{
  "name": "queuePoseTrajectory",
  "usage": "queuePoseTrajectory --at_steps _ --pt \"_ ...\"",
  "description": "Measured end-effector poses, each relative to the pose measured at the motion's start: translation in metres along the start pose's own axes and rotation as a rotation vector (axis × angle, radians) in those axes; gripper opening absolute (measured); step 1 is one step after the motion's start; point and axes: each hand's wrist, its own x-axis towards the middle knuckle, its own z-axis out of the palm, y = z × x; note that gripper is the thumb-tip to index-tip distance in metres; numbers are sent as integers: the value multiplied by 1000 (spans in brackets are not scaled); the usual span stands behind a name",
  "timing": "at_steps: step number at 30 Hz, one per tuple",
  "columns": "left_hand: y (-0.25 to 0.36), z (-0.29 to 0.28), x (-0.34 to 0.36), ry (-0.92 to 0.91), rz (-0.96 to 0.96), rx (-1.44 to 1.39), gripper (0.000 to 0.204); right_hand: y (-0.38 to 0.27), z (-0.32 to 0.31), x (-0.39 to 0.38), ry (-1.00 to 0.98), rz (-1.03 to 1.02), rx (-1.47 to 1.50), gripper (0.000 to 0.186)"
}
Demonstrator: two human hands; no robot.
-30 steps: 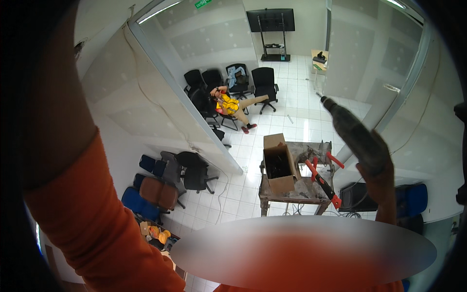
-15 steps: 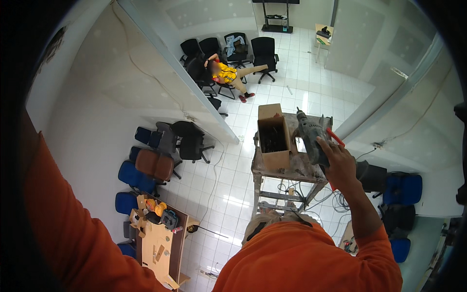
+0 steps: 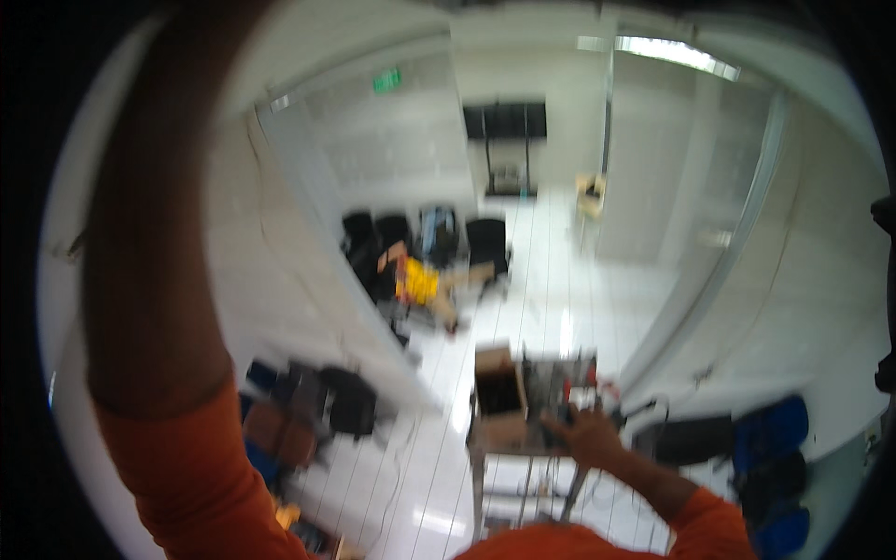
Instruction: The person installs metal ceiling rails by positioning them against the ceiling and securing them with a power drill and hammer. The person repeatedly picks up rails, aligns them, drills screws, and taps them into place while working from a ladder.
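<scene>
My right hand [image 3: 590, 437] is over the near right part of a worn stepladder-like work stand's top [image 3: 546, 378], its fingers apart. Blur hides whether it touches the dark grey power drill, which I cannot make out clearly among the dark and red shapes by the fingers. An open cardboard box [image 3: 504, 431] with dark contents stands left of the hand on the same top. My left arm [image 3: 154, 271] reaches up along the left side, and its hand lies beyond the upper edge.
A person in a yellow vest [image 3: 417, 281] reclines across black chairs [image 3: 487, 245] beyond the left partition. Office chairs [image 3: 350, 401] line the left, with blue chairs [image 3: 773, 434] at the right. A screen on a stand [image 3: 505, 120] is at the back. Cables trail over the floor.
My view has tilted up, bringing the screen into sight. My right hand has lowered to the stand's top, and the drill it held up is no longer raised. My left arm has lifted.
</scene>
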Motion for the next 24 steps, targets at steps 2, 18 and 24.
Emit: queuePoseTrajectory --at_steps 2,18,24 --pt "-2 -10 10 29 -15 -5 42 -2 -1 0 5 10 -19 79" --pt "2 -12 13 61 -43 -67 31 15 -22 7 -296 -71 161 104" --pt "10 -24 15 -32 -110 -51 46 19 -40 12 -314 -69 228 108"
